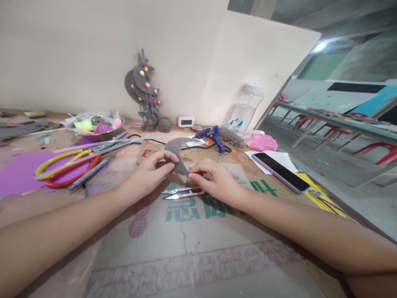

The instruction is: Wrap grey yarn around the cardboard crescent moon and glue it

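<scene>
A grey crescent wrapped in yarn is held up over the cardboard-covered table. My left hand grips its left side between thumb and fingers. My right hand pinches the crescent's lower tip, where a tiny purple bit shows at the fingertips. Just beneath my hands lie thread snips with pink handles, blades pointing left. Behind the crescent rests a blue glue gun, beside a heap of grey yarn.
Large scissors with yellow and red handles lie on purple felt at left. A bowl holds colourful scraps. Against the wall hangs a grey moon ornament. A timer, water bottle and phone are also there.
</scene>
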`<state>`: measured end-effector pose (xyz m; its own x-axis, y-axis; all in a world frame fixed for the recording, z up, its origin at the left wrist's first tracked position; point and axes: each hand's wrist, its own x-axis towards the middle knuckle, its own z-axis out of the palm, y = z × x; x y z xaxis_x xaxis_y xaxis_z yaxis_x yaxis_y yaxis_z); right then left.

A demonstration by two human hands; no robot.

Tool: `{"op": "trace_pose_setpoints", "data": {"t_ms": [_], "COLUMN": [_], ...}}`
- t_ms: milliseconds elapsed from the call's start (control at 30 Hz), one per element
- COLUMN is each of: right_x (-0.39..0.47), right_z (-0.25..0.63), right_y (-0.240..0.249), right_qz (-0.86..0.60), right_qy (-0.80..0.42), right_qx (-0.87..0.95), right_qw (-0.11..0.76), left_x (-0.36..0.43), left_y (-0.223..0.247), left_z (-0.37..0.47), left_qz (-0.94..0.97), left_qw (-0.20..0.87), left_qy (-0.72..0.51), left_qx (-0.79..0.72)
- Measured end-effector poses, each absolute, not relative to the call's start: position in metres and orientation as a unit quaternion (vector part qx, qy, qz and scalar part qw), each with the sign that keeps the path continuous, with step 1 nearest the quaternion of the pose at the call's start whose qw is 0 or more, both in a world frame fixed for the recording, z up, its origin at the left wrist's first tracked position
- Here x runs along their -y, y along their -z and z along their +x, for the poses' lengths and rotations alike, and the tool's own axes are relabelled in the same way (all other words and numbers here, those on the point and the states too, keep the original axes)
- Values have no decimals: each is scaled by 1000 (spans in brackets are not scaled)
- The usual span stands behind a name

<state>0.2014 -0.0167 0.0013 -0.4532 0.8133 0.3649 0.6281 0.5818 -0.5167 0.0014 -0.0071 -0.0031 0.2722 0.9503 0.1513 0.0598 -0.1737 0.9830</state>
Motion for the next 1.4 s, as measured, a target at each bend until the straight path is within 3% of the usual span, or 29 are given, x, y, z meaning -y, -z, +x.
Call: {"op": "trace_pose_setpoints", "data": {"t_ms": [167, 367, 567, 733, 1233, 1400], "right_x": [17, 14, 11, 10, 7, 9], "right_z": [202, 204, 205, 202, 202, 204], "right_y": [-5, -10, -2, 2, 0, -6], "right_qz": [-442, -467, -438, -436, -477, -467], "right_qy": [-189, -218, -324, -430, -415, -314], "right_qx": [826, 764, 774, 713, 694, 713], "right_qw": [294, 388, 323, 342, 345, 417], "left_x": [10, 9, 10, 13, 15, 9], "left_y": [1, 1, -1, -4, -4, 3], "left_z": [2, 2, 4, 5, 6, 4], "left_qz": [658, 670, 649, 614, 599, 570], "left_qw": [451, 432, 471, 504, 533, 550], "left_qy": [-450, -450, -439, -446, -435, -474], "left_qx": [-401, -401, -405, -412, -410, -384]}}
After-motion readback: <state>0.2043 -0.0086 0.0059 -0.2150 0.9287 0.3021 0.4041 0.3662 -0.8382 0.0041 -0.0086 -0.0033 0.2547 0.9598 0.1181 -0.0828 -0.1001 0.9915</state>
